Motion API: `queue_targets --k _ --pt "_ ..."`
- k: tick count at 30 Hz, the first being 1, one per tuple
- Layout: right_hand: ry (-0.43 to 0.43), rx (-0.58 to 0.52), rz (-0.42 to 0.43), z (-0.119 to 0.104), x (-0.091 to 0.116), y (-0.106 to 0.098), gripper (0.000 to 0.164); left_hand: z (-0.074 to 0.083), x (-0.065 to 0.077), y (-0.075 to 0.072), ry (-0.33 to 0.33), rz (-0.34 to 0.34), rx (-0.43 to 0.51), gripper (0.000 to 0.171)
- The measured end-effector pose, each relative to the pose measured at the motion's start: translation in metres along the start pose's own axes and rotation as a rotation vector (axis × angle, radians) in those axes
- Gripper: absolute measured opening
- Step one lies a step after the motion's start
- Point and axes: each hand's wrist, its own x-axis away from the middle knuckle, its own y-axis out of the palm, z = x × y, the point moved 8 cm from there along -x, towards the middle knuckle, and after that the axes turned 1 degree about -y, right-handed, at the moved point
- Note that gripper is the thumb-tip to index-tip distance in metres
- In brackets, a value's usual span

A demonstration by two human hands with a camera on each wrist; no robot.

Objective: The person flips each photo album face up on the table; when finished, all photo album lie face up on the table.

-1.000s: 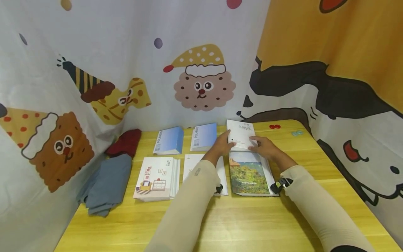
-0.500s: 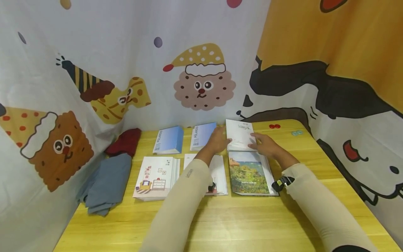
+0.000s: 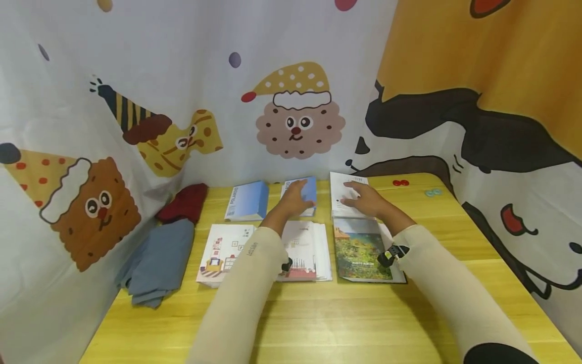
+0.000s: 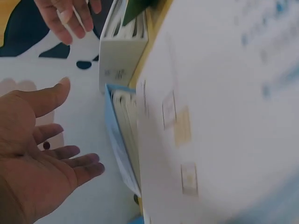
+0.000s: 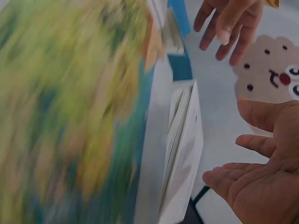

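My left hand (image 3: pixel 293 200) is raised over the middle blue album marked POLAROID (image 3: pixel 311 188), partly covering it; its fingers are spread and hold nothing. To its right, my right hand (image 3: pixel 365 198) hovers at the small white album (image 3: pixel 337 193), thumb and fingers apart, also with nothing in them. In the right wrist view the white album (image 5: pixel 184 158) appears apart from the right hand (image 5: pixel 264 163). Below it lies a photo album with a garden picture (image 3: pixel 359 255). A white-covered album (image 3: pixel 302 247) is partly behind my left forearm.
Another blue POLAROID album (image 3: pixel 250 199) stands at the back left, with an illustrated white album (image 3: pixel 223 247) in front. Grey-blue cloth (image 3: pixel 159 260) and dark red cloth (image 3: pixel 184 202) lie farther left. Small red (image 3: pixel 400 183) and teal (image 3: pixel 433 192) round pieces sit at the back right.
Both hands have come off the white album, which stays behind the photo album. My left hand has moved left over the middle blue album; my right hand has lifted slightly. The head view has shifted slightly.
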Motion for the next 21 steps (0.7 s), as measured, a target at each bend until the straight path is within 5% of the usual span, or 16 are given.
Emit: queue_targets --k 11,21 --pt "-0.088 -0.091 -0.055 -0.047 -0.025 0.036 0.067 -0.034 0.008 -0.012 -0.098 -0.075 -0.052 0.09" --pt "-0.052 -0.124 -0.12 -0.053 -0.038 0.066 0.071 -0.046 0.015 -0.009 -0.124 -0.099 -0.014 0.088"
